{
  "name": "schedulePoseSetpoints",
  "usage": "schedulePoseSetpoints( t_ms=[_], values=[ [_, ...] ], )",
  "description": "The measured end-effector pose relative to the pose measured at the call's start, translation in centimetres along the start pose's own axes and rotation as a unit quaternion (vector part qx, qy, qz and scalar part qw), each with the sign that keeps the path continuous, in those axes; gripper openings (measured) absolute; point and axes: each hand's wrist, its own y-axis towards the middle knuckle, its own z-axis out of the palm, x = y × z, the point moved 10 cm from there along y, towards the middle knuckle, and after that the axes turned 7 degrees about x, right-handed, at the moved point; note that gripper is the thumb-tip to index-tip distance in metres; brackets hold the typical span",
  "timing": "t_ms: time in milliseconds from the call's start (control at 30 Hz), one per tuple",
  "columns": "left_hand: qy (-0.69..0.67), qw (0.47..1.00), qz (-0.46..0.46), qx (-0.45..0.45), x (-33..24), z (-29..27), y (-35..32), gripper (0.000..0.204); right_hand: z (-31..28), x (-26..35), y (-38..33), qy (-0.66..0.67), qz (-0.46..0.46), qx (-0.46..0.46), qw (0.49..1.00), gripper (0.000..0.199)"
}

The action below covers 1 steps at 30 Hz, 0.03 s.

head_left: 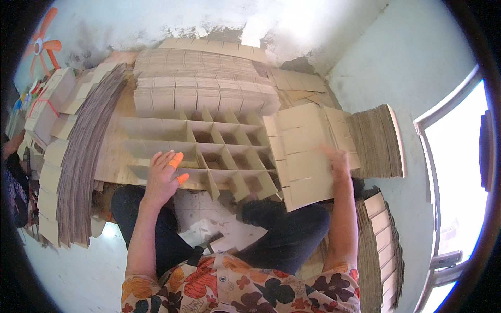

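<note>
A cardboard divider grid (pixel 229 163) of interlocking slotted strips stands on the low table before me, its cells formed on the right while long strips run loose to the left. My left hand (pixel 163 175), with orange covers on two fingers, is at the near strip's left part, fingers stretched and apart. To the right of the grid, flat slotted cardboard sheets (pixel 300 133) lie overlapping, the front one jutting past the table's near edge. My right hand (pixel 338 160) is at that sheet's right side; motion blurs its fingers, so any grip is unclear.
Behind the grid lie thick rows of stacked cardboard strips (pixel 203 99). More stacks stand at the left (pixel 86 161), right (pixel 373 141) and lower right (pixel 378 245). An orange fan (pixel 39 47) is at the back left. Another person's hand (pixel 13 145) shows at the left edge.
</note>
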Motion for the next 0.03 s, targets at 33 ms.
schedulePoseSetpoints(
  t_ms=[33],
  values=[
    [-0.006,1.000,-0.001,-0.013,0.56,-0.46,-0.35,0.055,-0.05,1.50,-0.23,0.066,-0.050,0.034,0.996,0.036]
  ],
)
